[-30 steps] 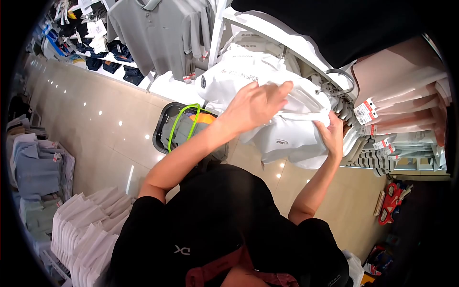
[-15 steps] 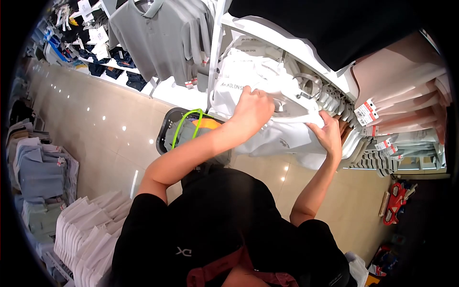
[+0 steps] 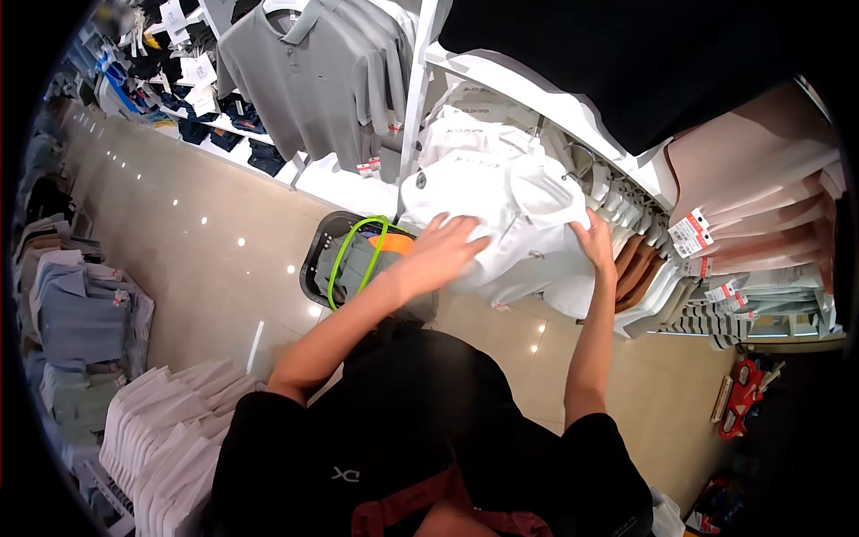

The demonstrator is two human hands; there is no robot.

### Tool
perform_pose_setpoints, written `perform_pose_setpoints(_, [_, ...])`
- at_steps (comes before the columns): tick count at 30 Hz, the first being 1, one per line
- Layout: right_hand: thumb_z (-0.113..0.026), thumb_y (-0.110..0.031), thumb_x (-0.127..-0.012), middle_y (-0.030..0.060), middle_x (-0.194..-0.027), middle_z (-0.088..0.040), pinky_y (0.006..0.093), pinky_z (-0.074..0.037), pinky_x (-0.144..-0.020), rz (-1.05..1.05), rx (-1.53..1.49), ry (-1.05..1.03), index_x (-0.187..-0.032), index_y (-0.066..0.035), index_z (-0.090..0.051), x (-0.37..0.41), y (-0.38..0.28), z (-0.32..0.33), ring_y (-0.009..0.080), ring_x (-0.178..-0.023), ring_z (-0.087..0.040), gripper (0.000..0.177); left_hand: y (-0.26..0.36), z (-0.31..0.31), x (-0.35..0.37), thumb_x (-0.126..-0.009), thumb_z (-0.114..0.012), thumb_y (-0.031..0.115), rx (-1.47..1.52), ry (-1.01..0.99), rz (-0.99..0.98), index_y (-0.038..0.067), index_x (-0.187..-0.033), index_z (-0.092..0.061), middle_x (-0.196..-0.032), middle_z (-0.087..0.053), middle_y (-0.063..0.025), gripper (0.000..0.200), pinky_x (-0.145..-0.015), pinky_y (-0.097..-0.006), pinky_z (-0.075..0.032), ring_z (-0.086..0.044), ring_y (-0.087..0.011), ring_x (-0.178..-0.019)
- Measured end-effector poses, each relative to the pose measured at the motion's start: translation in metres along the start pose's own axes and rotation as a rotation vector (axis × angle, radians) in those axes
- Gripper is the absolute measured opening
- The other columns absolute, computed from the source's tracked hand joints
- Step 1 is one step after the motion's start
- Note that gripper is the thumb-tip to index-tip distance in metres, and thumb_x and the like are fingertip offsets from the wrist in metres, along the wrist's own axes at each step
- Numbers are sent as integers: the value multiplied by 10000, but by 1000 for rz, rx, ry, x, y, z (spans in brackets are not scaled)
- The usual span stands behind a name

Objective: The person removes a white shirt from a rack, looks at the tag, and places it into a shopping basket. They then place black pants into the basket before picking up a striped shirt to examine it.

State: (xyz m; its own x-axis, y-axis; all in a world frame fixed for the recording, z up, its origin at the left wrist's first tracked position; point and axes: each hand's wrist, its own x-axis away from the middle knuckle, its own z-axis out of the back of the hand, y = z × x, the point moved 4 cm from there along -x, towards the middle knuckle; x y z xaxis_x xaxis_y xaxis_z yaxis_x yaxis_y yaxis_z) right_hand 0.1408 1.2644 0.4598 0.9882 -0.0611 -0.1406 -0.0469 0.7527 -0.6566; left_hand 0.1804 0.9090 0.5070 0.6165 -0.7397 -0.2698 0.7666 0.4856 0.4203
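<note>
A white polo shirt [image 3: 514, 237] with a buttoned placket hangs at the front of a row of white shirts on the rack, its collar towards the right. My right hand [image 3: 594, 243] pinches the shirt beside the collar, thumb on the near side. Over the lower left of the shirt lies my left hand [image 3: 447, 248], slightly blurred, its fingers apart and no cloth gripped in them. Behind, more white shirts [image 3: 465, 116] with small chest lettering hang close together.
A dark basket [image 3: 315, 277] with a bright green handle [image 3: 337, 268] stands on the floor at left, holding grey and orange items. Grey polo shirts [image 3: 309, 80] hang at upper left, pink garments [image 3: 761, 170] with price tags at right. White folded-looking garments [image 3: 170, 430] fill the lower left.
My left hand has let go of the cloth near the collar and moved down and left with fingers spread. The shirt now hangs flatter, its front facing up; my right hand still holds it.
</note>
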Motion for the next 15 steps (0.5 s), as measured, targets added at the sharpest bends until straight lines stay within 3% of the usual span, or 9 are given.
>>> perform_pose_setpoints(5, [-657,-252,-839,206,-876,-668,367,-475,-740,-3,105,16,-1056,2,-630,-43,44,-23,338,-792,-634,336,-82,-63,132,-769,-509,-10,-42,-210,417,102,-1210,-593,-1274,-497,-194,462,-985,-457,-400,-491,-374,-1188])
perform_pose_setpoints(7, [-668,-299,-839,230,-941,-665,397,-479,-779,41,100,-19,-1075,1,-632,-64,60,-33,383,-906,-636,384,-92,-61,184,-795,-493,1,-42,-320,649,109,-1173,-614,-1246,-529,-185,411,-942,-470,-436,-535,-379,-1137])
perform_pose_setpoints(9, [-655,-228,-853,184,-905,-675,345,-477,-770,96,156,-17,-1069,33,-625,-89,83,-43,243,-817,-633,340,-100,-59,232,-746,-478,-42,-16,-375,837,103,-1150,-620,-1198,-568,-159,453,-910,-456,-464,-554,-346,-1119])
perform_pose_setpoints(11, [-670,-293,-846,253,-971,-659,380,-483,-803,164,206,-52,-1105,32,-621,-118,108,-53,336,-905,-658,419,-98,-52,271,-714,-465,-62,-37,-367,957,96,-1149,-620,-1161,-584,-162,488,-911,-441,-468,-566,-344,-1090])
perform_pose_setpoints(15, [-635,-277,-876,210,-970,-684,337,-481,-800,35,13,-201,-1107,31,-630,-142,101,-78,219,-851,-643,385,-91,-44,319,-744,-468,-32,-52,-328,1072,109,-1162,-612,-1092,-600,-162,465,-863,-485,-474,-579,-351,-1053])
